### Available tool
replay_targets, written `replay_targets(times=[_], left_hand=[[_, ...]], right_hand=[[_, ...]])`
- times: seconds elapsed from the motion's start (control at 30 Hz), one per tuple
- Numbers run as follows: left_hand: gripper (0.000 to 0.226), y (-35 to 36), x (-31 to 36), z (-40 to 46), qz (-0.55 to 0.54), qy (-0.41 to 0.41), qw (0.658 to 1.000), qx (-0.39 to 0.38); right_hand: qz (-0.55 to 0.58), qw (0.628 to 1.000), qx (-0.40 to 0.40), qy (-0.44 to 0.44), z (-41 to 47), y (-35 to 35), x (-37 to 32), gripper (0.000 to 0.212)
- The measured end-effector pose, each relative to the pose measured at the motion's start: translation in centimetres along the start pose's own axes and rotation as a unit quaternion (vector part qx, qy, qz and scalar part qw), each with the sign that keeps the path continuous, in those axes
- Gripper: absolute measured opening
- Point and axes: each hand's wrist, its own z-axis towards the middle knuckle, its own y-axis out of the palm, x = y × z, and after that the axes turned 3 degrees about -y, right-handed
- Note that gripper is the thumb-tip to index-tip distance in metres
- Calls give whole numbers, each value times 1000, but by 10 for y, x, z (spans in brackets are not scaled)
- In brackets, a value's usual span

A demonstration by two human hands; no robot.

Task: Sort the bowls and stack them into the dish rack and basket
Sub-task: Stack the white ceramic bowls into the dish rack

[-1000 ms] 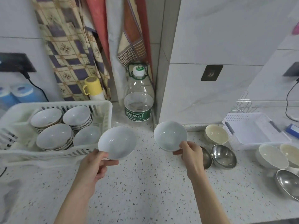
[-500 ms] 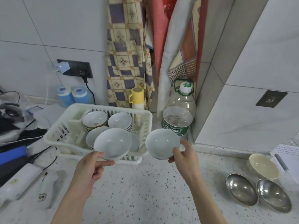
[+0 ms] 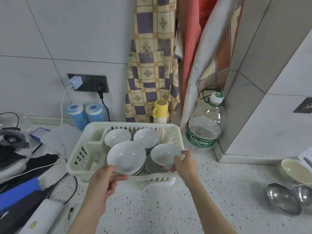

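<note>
Left hand (image 3: 104, 181) and right hand (image 3: 184, 163) each grip a white bowl (image 3: 126, 157) (image 3: 164, 153) by its rim over the dish rack (image 3: 81, 154), mouths tilted up toward the person

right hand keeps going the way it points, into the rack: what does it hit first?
Probably the bowl stack in the dish rack right under the white bowl that the right hand holds; depth is unclear from one view.

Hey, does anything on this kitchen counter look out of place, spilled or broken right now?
Nothing looks spilled or broken. The one oddity: black cables and a blue gadget clutter the speckled counter beside the white plastic dish rack, close to where wet bowls might drip.
</note>
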Motion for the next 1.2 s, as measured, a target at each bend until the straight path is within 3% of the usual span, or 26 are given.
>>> replay_targets(times=[0.4, 0.67, 1.03, 1.2], left_hand=[[22, -9, -4, 34, -18, -11, 999, -50], [20, -3, -4, 41, -12, -10, 998, -63], [20, 13, -4, 41, 18, -5, 996, -83], [21, 16, -4, 39, 38, -13, 996, -85]], right_hand=[[-125, 992, 34, -4, 8, 24, -5, 45], [-233, 972, -19, -13, 13, 25, -2, 46], [-236, 970, -52, 5, 19, 21, -5, 56], [-345, 936, -75, 14, 22, 25, -12, 40]])
